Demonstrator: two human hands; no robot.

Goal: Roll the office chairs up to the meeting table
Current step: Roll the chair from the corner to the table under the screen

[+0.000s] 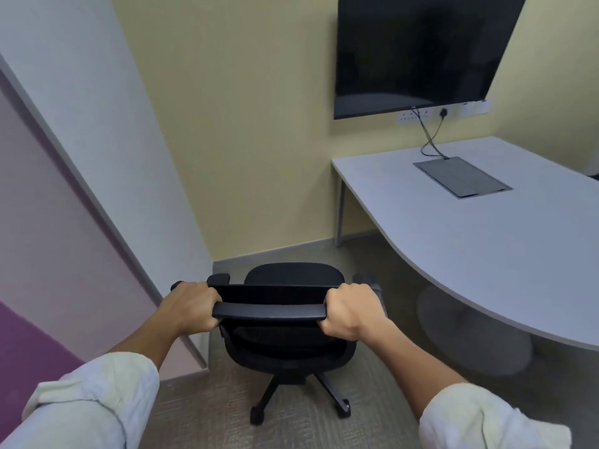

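Presently noted: left hand (191, 307) and right hand (351, 311) both clenched around the top bar of black office chair (285, 319), standing on carpet (201, 413) near the meeting table (486, 241) curved edge, apart from it.

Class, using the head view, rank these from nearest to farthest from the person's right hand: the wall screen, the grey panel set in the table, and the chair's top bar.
1. Chair's top bar: gripped by the right hand.
2. Grey panel: set in the table top, ahead and to the right.
3. Wall screen: on the wall behind the table.

Black office chair (285, 306), pale grey table (486, 254), yellow wall (243, 124), white sleeves (97, 406).
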